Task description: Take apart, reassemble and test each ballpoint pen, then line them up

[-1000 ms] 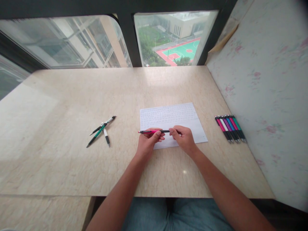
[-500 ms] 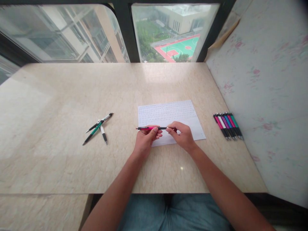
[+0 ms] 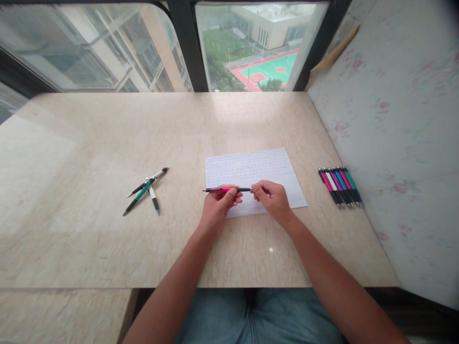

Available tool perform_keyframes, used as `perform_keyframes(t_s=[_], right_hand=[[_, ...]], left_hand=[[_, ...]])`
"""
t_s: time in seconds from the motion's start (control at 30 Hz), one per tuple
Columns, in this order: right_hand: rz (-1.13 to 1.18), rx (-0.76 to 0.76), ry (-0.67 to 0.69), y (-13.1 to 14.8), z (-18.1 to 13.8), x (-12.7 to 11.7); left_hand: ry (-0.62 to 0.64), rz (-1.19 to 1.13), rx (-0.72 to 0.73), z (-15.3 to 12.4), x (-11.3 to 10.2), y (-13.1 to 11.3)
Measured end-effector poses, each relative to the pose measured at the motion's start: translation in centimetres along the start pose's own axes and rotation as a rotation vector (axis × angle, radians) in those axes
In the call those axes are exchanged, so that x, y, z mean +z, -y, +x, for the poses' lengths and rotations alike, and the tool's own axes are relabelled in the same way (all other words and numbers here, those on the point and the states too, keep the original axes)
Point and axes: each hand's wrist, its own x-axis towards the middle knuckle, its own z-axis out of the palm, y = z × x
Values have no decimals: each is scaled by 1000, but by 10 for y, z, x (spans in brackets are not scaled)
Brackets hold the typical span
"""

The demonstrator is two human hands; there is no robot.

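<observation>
A pink and black pen (image 3: 223, 190) lies level between my two hands, above the paper. My left hand (image 3: 218, 204) is closed on its barrel, thumb on top. My right hand (image 3: 273, 198) pinches at the pen's right, metal-tipped end with thumb and fingers; whether the tip is still joined to the pen inside that pinch cannot be made out. Under both hands is a sheet of paper (image 3: 251, 163) with rows of handwriting, partly covered by them.
To the left, a green pen (image 3: 143, 192) crosses a white pen (image 3: 154, 198) and another black-gripped pen (image 3: 161, 173). Several pens in mixed colours (image 3: 340, 187) lie side by side on the right, near the papered wall (image 3: 405, 143). The stone-patterned desk (image 3: 89, 253) ends at a window.
My right hand has shifted slightly right along the pen's tip end, its fingers drawn in a little. My left hand and the pen have hardly moved.
</observation>
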Motion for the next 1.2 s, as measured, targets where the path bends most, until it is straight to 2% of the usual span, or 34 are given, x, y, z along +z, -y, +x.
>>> perform_keyframes(t_s=[0.27,0.43,0.77,1.2], right_hand=[[44,-22,-39,3,0,1],[107,58,-8,0,-1,2],[104,74,-77,-1,0,2],[105,-45,-94,6,2,0]], left_hand=[[-25,-19,-1,0,1,-3],[-20,-35,0,0,1,-3],[51,-109,-14,-1,-2,-4],[21,-149,-57,-1,-1,-5]])
